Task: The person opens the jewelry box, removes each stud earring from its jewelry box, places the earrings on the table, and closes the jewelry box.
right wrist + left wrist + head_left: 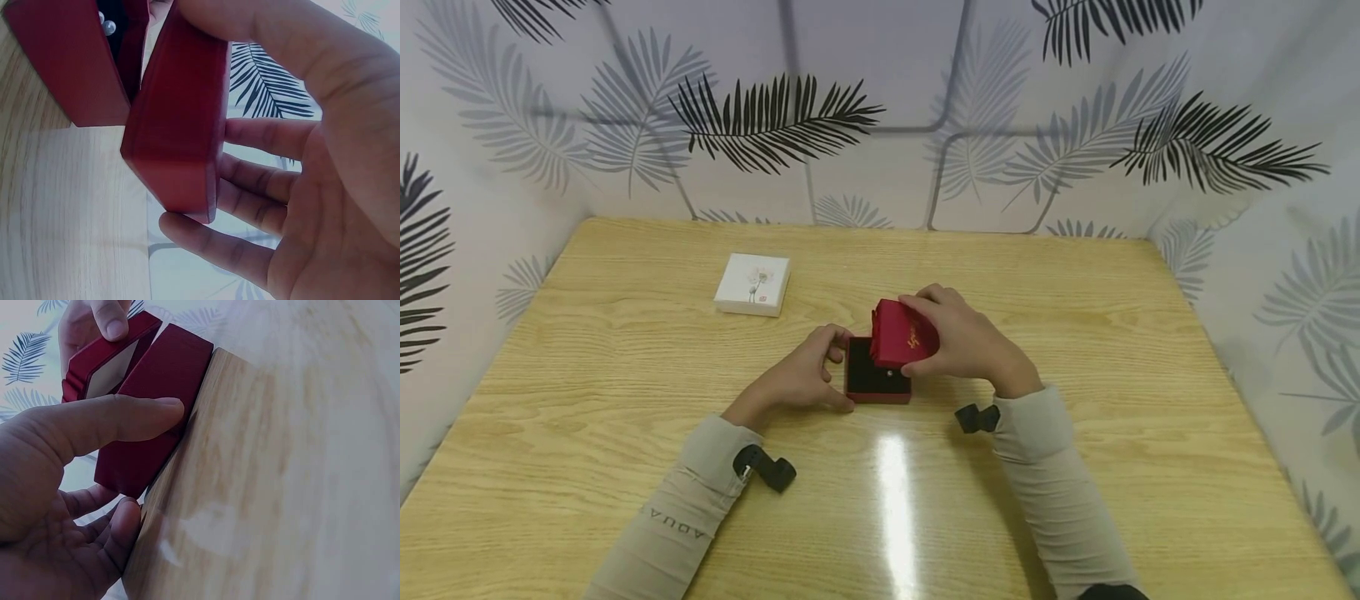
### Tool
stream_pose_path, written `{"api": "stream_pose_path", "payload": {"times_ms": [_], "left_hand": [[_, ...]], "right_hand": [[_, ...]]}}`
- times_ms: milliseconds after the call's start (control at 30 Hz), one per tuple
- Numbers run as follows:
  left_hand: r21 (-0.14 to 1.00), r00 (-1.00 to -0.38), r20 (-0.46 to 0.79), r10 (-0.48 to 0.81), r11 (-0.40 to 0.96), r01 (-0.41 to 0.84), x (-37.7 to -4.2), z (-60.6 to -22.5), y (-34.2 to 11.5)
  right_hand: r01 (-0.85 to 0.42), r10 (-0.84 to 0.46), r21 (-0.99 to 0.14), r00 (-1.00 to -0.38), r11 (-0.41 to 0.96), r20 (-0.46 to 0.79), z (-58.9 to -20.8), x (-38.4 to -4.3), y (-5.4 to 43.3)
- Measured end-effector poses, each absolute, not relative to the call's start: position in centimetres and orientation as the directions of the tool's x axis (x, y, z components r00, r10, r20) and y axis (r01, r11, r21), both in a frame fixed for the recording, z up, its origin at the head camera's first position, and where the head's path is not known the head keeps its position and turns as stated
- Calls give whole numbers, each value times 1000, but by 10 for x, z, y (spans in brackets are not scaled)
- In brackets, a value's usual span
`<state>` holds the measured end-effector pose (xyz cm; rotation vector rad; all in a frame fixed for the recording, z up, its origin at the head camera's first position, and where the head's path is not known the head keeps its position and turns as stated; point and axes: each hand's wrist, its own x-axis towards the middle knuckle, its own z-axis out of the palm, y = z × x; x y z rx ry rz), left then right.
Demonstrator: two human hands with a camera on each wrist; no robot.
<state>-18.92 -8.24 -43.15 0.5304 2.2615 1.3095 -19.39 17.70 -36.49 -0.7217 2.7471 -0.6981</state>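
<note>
On the table, a red jewellery box base [877, 398] with a black lining lies between both hands. My left hand [801, 371] grips it from the left, thumb along the near wall [159, 415] and fingers at the far corner. Tilted above its right part is the red lid [897, 337], with gold lettering and a ribbon bow along its left edge. My right hand [958, 333] holds this lid by opposite sides, between thumb and fingers. In the right wrist view, white pearl earrings [109, 27] sit in the black lining. The lid hides part of the lining from above.
A white box [752, 284] with a flower print stands at the back left of the wooden table [1075, 292]. Leaf-patterned cloth [865, 50] hangs behind the table and along its sides. A bright glare streak lies on the wood before the box base.
</note>
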Motion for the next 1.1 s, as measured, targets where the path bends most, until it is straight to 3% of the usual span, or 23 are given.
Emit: {"api": "stream_pose_path", "payload": {"times_ms": [1100], "left_hand": [[873, -817, -206, 538, 479, 95, -189, -434, -83]], "right_hand": [[-371, -460, -525, -887, 766, -46, -355, -195, 195]]}}
